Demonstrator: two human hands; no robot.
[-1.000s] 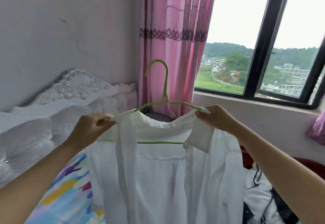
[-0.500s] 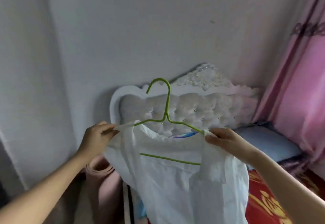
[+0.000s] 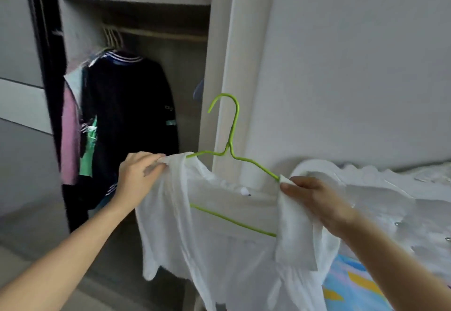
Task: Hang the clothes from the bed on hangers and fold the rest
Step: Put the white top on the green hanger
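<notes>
Left hand (image 3: pixel 139 176), right hand (image 3: pixel 314 201) pinch sheer white shirt (image 3: pixel 219 249) on green wire hanger (image 3: pixel 229 148); below hanger I lose hem, probably off-frame.

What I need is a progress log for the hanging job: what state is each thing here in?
Green hanger: tilted down to the right, hook free.
White shirt: draped over the hanger, held in the air, not yet hung up.
Left hand: pinches one shirt shoulder.
Right hand: pinches the other shoulder at the hanger's end.
Wardrobe: open.
Dark jacket: hanging on the wardrobe rail.
</notes>
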